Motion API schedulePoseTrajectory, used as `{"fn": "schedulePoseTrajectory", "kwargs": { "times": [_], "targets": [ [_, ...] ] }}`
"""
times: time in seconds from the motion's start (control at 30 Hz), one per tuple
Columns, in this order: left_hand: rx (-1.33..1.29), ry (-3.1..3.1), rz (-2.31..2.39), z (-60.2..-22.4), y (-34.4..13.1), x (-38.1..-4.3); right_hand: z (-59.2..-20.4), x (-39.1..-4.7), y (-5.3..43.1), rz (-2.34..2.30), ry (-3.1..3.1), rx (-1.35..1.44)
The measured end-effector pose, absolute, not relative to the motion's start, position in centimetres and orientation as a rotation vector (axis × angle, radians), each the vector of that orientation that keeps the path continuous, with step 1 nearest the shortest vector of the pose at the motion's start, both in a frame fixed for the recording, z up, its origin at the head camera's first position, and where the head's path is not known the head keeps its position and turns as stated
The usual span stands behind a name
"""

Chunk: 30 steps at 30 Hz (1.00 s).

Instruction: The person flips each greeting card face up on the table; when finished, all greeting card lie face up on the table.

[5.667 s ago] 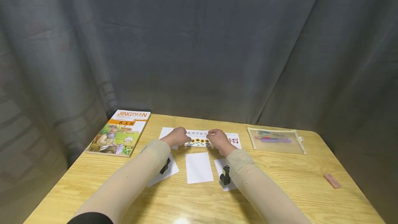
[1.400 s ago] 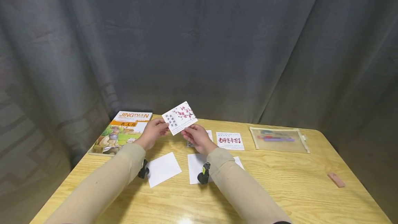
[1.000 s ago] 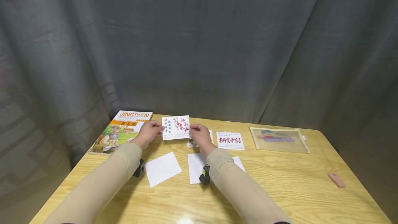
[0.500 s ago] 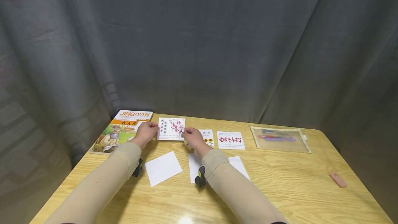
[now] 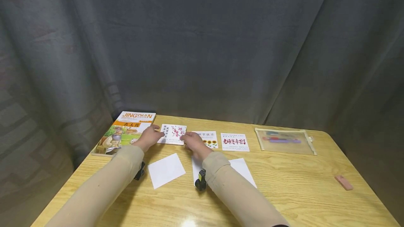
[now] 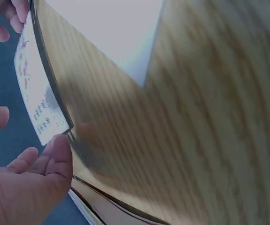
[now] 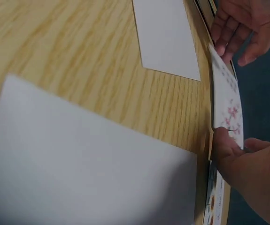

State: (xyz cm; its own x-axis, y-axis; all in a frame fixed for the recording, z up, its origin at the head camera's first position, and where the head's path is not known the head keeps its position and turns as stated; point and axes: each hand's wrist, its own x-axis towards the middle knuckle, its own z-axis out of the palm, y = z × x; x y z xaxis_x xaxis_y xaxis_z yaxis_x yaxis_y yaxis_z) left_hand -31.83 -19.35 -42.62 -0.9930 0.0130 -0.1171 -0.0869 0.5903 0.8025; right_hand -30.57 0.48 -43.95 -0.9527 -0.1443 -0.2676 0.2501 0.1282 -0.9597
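A greeting card [image 5: 170, 136] printed with pink blossoms and dark vertical writing lies low over the back left of the table. My left hand [image 5: 149, 138] holds its left edge. At the opposite edge, my right hand [image 5: 195, 145] pinches the lower corner, thumb on the printed face. Both wrist views show a finger of each hand raised away from the card. To the right lie a sunflower card [image 5: 209, 139], partly covered by my right hand, and a card with large red writing [image 5: 235, 142].
Nearer me, a blank white card [image 5: 166, 171] lies askew, with another white card [image 5: 243, 171] partly under the right sleeve and a third mostly hidden. A book [image 5: 126, 132] stands back left. Rightward are a zip pouch [image 5: 285, 142] with pens and a pink eraser [image 5: 344, 182].
The blossom card, held up and tilted earlier, has been straightened, moved left and lowered to the table beside the sunflower card. Both hands have come down with it.
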Motion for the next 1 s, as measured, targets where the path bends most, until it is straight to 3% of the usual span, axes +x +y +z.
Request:
{"fn": "schedulePoseTrajectory", "kwargs": {
  "times": [0.4, 0.53, 0.83, 1.0],
  "targets": [
    [-0.005, 2.688, 1.264, -42.6, -19.2, -31.4, -43.8, -30.5, 0.6, -1.838, 2.121, 0.022],
    [0.141, 2.761, 1.167, -42.3, -19.3, -30.6, -43.1, -30.2, 1.2, -1.844, 2.152, -0.063],
    [0.711, 2.934, 0.833, -40.9, -17.9, -23.0, -41.7, -28.0, 3.2, -1.562, 2.204, -0.323],
    [0.788, 2.882, 0.708, -41.9, -17.6, -19.4, -41.8, -26.6, 3.3, -1.396, 2.228, -0.353]
  ]
}}
